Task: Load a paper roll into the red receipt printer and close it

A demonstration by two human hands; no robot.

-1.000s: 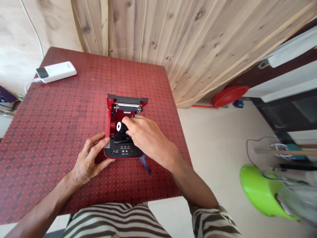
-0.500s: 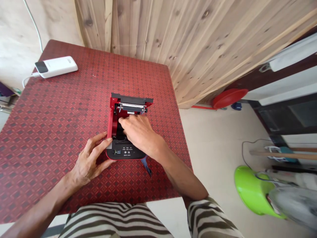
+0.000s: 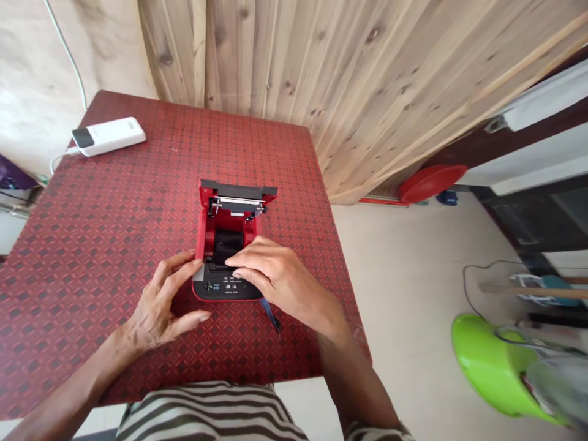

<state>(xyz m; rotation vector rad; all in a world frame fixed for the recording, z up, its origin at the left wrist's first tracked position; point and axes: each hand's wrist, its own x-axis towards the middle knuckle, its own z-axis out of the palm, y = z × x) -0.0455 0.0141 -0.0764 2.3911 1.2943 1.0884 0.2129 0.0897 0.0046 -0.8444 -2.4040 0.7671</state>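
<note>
A small red-and-black label printer (image 3: 229,290) lies on the table with its lid (image 3: 239,191) raised at the back. A black roll (image 3: 227,242) sits in its red inner compartment. My right hand (image 3: 280,269) reaches over the printer's right side, its fingertips and thumb closed together at the front edge of the roll. Exactly how much of the roll they grip is hidden. My left hand (image 3: 163,297) rests its fingertips against the printer's left side, fingers spread and thumb held away. A dark blue strap (image 3: 271,313) hangs out by the printer's front right corner.
The table (image 3: 138,202) has a red patterned cover. A white power bank (image 3: 113,135) with a cable lies at its far left. A plank wall (image 3: 257,61) rises behind. On the floor to the right are a lime-green tub (image 3: 487,361) and a red basin (image 3: 432,182).
My right hand has drawn back from deep inside the compartment to its front edge, uncovering the black roll. My left thumb has moved off the printer's front corner.
</note>
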